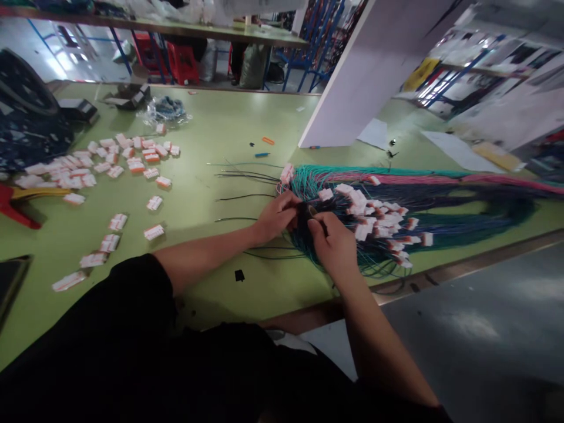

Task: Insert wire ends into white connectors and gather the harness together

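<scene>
Over the near end of a long wire bundle (pixel 379 176), my left hand (pixel 275 218) and my right hand (pixel 335 247) meet with bent, closed fingers. Between their fingertips is something dark (pixel 304 217), too blurred to name. The bundle has green, pink and dark blue wires. Many white-and-orange connectors (pixel 388 223) lie on it, just right of my right hand. One more white connector (pixel 287 173) sits above my left hand, at the wire ends. Several loose black wire ends (pixel 238 197) stick out leftward on the green table (pixel 220 129).
Loose white-and-orange connectors (pixel 136 155) are scattered at the left. Red-and-yellow handled pliers (pixel 26 200) lie at the left edge. A white post (pixel 352 76) rises behind the bundle. A small black piece (pixel 239 275) lies near the front; a blue piece (pixel 262 154) lies farther back.
</scene>
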### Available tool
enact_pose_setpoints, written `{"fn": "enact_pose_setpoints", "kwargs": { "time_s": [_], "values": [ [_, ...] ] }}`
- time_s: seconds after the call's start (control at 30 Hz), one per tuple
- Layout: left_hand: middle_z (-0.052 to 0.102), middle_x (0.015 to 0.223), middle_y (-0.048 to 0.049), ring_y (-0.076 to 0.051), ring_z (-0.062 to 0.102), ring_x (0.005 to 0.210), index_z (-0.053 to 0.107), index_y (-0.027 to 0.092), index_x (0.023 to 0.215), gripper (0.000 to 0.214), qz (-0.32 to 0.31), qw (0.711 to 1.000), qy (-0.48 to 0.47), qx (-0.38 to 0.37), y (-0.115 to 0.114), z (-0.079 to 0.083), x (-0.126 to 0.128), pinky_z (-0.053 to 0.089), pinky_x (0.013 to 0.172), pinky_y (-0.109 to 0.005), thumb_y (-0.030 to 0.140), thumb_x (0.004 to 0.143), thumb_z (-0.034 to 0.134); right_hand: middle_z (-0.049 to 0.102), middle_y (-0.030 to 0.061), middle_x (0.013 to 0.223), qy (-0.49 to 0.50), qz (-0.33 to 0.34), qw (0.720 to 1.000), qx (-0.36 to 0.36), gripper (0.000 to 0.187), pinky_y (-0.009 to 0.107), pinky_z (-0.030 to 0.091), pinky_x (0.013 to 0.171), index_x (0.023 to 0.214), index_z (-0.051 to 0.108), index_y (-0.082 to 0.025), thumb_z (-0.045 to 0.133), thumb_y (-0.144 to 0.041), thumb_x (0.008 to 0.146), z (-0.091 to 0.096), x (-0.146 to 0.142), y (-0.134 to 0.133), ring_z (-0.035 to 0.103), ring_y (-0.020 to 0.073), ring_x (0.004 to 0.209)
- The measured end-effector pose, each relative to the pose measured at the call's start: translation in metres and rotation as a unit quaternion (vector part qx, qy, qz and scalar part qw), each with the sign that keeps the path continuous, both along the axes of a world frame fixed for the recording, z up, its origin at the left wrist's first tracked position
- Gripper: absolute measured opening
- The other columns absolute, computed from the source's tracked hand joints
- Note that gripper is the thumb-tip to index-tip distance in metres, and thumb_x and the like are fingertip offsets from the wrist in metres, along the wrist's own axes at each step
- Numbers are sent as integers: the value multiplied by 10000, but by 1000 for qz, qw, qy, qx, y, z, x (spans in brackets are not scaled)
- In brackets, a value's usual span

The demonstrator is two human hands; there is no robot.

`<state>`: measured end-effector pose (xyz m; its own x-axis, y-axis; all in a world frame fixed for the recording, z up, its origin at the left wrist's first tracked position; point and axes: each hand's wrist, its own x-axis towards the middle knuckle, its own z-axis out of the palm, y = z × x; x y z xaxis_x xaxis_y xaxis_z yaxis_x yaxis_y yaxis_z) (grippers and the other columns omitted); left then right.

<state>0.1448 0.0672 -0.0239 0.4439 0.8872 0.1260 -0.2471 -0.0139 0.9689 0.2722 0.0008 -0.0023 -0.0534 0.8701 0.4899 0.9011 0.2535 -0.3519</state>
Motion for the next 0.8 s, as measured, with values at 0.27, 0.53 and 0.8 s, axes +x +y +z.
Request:
{"fn": "enact_pose_setpoints", "kwargs": {
  "time_s": [0.27,0.53,0.8],
  "values": [
    [454,415,84,-39,422,374,466,150,671,134,28,999,-39,-20,-3,9,-3,325,399,-146,118,798,496,660,111,775,-91,-50,995,-2,305,298,378,551,877,578,-162,352,-367,875,2,-2,2,593,225,663],
    [469,457,83,-15,392,346,489,137,653,130,19,994,-48,-100,-3,22,-4,253,351,-133,101,770,532,691,105,861,-110,23,992,54,325,366,441,669,1022,621,-168,387,-333,867,4,16,23,592,248,754],
    [531,488,50,-28,406,307,470,127,628,202,-86,974,-43,-205,11,26,-9,274,312,-151,100,825,505,702,52,826,-72,65,970,225,138,353,442,694,811,651,-216,513,-219,824,-4,16,39,602,190,738]
  ]
}}
